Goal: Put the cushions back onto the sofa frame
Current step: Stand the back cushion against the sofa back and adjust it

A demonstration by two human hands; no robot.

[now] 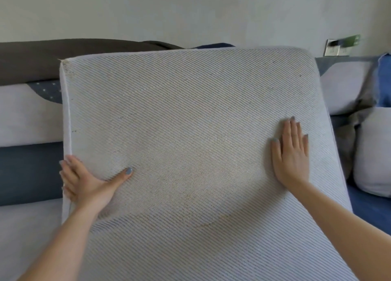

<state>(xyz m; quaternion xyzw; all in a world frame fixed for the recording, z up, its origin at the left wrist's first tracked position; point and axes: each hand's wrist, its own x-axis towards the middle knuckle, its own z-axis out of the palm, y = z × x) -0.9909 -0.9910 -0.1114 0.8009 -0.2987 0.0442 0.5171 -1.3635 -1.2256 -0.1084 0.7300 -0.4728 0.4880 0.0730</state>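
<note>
A large seat cushion (pixel 190 122) with a pale grey mesh underside fills the middle of the view, tilted up on end toward the sofa back. My left hand (pixel 88 181) grips its left edge, thumb across the mesh face and fingers wrapped round the side. My right hand (pixel 292 153) lies flat against the mesh face near the right edge, fingers straight and pointing up. The sofa frame behind the cushion is mostly hidden by it.
Grey and dark blue sofa cushions (pixel 27 132) lie at the left, under a dark brown cover (pixel 63 56). At the right sit pale grey pillows (pixel 374 153) on a blue seat (pixel 370 208). A wall socket (pixel 336 47) is on the white wall.
</note>
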